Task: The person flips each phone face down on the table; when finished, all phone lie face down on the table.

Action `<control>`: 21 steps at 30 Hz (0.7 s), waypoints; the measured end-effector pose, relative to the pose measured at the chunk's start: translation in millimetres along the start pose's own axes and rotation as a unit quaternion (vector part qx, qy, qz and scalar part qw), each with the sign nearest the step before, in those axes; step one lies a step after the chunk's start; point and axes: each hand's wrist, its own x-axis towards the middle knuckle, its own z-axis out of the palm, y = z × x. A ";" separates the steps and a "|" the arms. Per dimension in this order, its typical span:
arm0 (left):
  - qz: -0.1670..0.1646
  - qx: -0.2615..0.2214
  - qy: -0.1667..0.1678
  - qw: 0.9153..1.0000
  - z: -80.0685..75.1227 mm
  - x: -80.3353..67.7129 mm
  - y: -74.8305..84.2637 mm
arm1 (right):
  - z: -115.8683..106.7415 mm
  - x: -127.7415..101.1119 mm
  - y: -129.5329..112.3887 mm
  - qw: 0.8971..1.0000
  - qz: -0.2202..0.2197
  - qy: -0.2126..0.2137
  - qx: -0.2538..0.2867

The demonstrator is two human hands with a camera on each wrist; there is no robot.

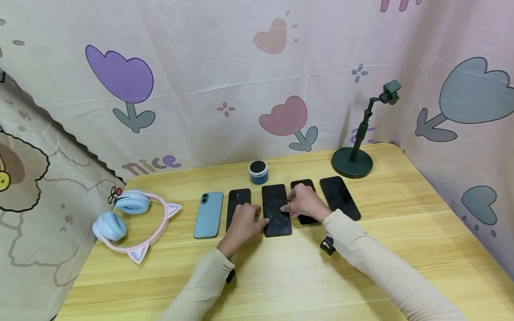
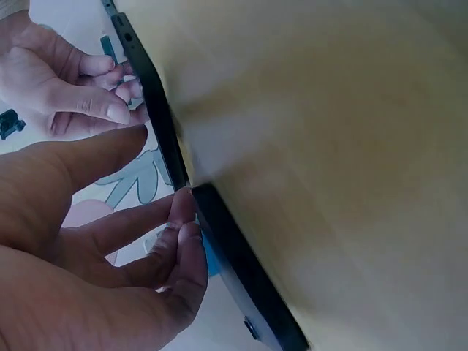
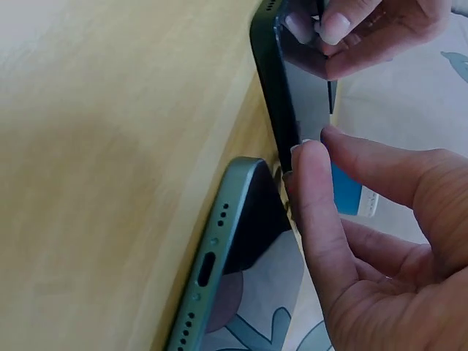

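A row of phones lies on the table. The middle one, a black smartphone (image 1: 276,214), lies screen up between my two hands. My left hand (image 1: 246,221) reaches over a black phone with a camera bump (image 1: 238,195). Its fingertips touch that phone's edge, and the thumb points at the middle phone's left edge. My right hand (image 1: 305,201) has thumb and index finger at the middle phone's right edge, over part of a green-edged dark-screened phone (image 3: 227,241). At the row's ends lie a light blue phone (image 1: 208,216), back up, and another black phone (image 1: 340,197).
Behind the row stands a small blue and white cylinder with a dark top (image 1: 259,172). A dark green phone stand (image 1: 352,162) is at the back right. Blue and pink cat-ear headphones (image 1: 160,223) lie at the left. A printed curtain (image 1: 209,58) hangs behind the table.
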 end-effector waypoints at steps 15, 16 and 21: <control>-0.053 -0.012 0.001 0.998 6.7 0.6 7.1 | 3.6 0.3 -0.7 0.999 -0.015 0.011 -0.031; -0.053 -0.013 0.002 0.999 6.9 0.4 7.2 | 4.0 0.4 -1.1 0.999 -0.015 0.012 -0.032; -0.045 -0.019 0.011 0.999 7.1 -0.6 8.3 | 6.4 -0.3 -3.7 0.998 -0.025 0.019 -0.049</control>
